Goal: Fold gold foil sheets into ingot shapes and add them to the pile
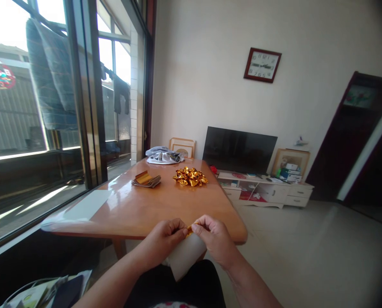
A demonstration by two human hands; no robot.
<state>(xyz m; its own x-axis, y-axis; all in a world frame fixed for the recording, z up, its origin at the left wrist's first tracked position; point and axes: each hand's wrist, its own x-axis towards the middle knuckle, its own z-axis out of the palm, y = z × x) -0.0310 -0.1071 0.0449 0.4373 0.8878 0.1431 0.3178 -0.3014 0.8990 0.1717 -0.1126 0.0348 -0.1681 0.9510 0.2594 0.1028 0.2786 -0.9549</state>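
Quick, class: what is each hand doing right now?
Left hand: closed, pinching one end of the small gold foil piece.
Right hand: closed, pinching the other end of the same piece.

Two hands: left hand point(165, 239), right hand point(214, 237). One gold paper slip point(191, 229) pinched between them. One surface point(139, 209), carrying one pile of folded gold pieces point(190, 176), one stack of gold sheets point(146, 179), one cloth bundle point(163, 155). One wall clock point(262, 65). One television point(239, 150).
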